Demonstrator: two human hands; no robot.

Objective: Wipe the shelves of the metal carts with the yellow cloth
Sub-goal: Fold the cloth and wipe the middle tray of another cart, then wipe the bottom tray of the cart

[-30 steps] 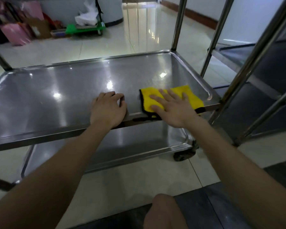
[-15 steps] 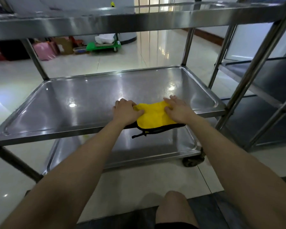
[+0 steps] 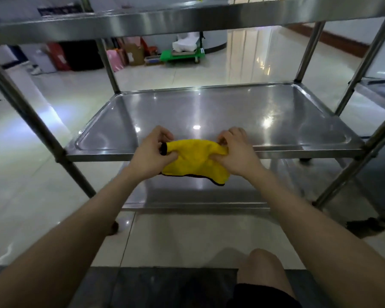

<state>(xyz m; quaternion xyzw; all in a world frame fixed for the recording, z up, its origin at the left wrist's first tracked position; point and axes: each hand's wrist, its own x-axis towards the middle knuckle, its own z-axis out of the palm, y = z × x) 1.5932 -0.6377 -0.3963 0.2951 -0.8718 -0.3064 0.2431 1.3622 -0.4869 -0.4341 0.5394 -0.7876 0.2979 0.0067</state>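
Note:
The yellow cloth [image 3: 195,160] with a black hem hangs between both hands, just in front of the near rim of the cart's middle shelf [image 3: 209,112]. My left hand [image 3: 152,150] pinches its left corner and my right hand [image 3: 237,152] grips its right edge. The cloth is off the shelf surface and sags over the rim. The top shelf [image 3: 165,21] runs across the upper view, and the bottom shelf [image 3: 198,192] shows below the cloth.
Steel uprights [image 3: 38,130] stand at the cart's corners. A second metal cart [image 3: 382,92] sits at the right. Castor wheels [image 3: 365,226] rest on the glossy tiled floor. A green trolley [image 3: 182,55] and boxes stand far back. My knee [image 3: 262,265] is at the bottom.
My right hand stopped pressing the cloth flat on the shelf; both hands gathered it at the front rim and lifted it. My view dropped lower, so the top shelf came into sight.

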